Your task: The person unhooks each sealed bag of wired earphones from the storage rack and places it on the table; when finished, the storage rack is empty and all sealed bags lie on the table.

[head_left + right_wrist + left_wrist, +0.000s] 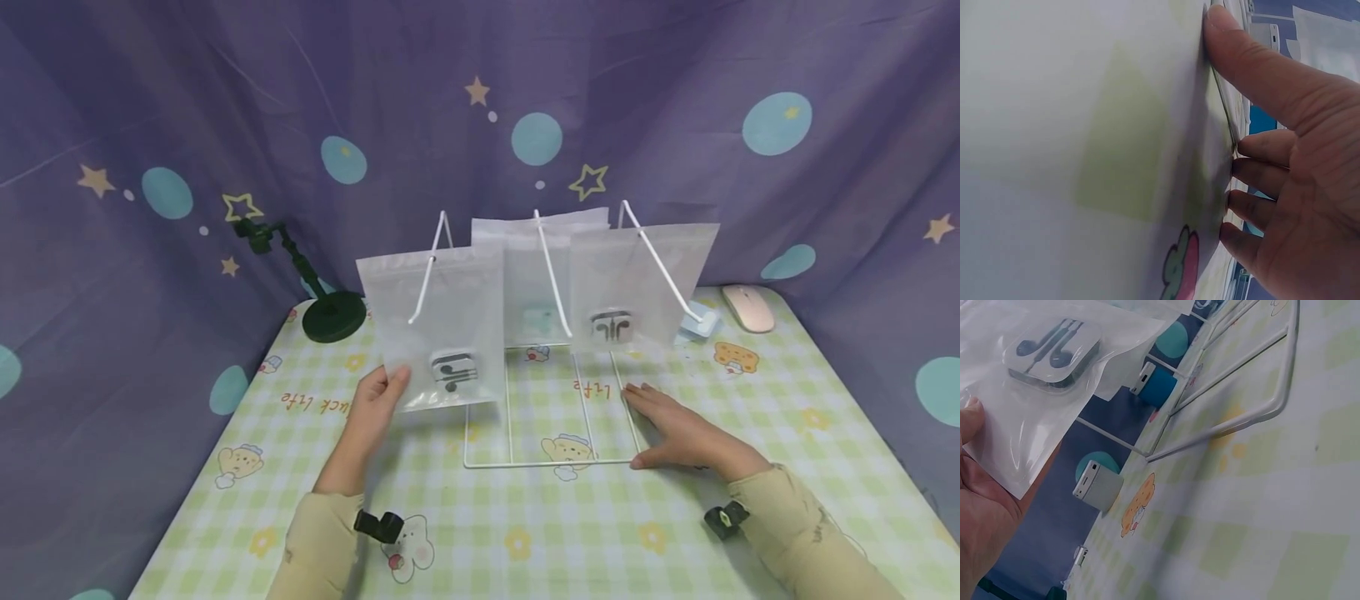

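My left hand (375, 404) pinches the lower left edge of a frosted zip bag (420, 317), thumb in front. Inside that bag sits a clear case of wired earphones (454, 372), also seen in the left wrist view as an earphone case (1054, 353). The bag hangs from the left arm of a white wire display rack (551, 463). A second zip bag with earphones (637, 275) hangs on the right arm, and further bags (532, 271) hang on the middle one. My right hand (678, 429), fingers spread, touches the right side of the rack's base.
A black stand (333, 317) is at the back left, and a pale mouse (748, 308) lies back right near a light-blue object (697, 323). Behind the rack, the left wrist view shows a white block with ports (1100, 486) and a blue one (1157, 387).
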A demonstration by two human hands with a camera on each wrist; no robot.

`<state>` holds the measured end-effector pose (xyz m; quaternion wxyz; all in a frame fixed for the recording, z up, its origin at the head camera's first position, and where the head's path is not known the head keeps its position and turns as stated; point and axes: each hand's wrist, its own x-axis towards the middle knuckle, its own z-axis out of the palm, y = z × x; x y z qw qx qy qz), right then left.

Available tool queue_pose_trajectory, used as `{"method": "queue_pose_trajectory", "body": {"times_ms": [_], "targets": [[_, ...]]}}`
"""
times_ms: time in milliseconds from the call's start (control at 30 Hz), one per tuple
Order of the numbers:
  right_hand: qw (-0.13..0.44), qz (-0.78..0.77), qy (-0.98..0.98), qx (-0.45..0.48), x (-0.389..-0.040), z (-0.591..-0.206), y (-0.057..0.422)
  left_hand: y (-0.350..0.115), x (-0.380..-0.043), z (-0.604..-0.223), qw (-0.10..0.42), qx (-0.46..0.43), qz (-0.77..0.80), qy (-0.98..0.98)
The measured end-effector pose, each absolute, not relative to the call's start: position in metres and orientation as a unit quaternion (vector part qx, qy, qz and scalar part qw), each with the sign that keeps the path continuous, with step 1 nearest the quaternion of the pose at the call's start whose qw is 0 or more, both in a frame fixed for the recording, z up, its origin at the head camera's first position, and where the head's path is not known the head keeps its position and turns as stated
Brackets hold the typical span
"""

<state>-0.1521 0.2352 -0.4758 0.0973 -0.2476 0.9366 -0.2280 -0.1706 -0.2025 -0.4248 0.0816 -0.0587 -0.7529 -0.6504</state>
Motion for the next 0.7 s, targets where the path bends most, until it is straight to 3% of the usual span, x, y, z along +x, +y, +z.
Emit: {"method": "queue_pose_trajectory", "body": {"times_ms": [367, 700], "targets": [[0.098, -0.231, 0.935, -0.25, -0.151, -0.473, 0.234, -0.199, -0.132, -0.402, 0.095, -0.059, -0.63, -0.768], [0.096, -0.233, 0.935, -0.249, -0.152, -0.474, 0.237, -0.199, -0.111, -0.405, 0.118, -0.063, -0.621, -0.772]]}}
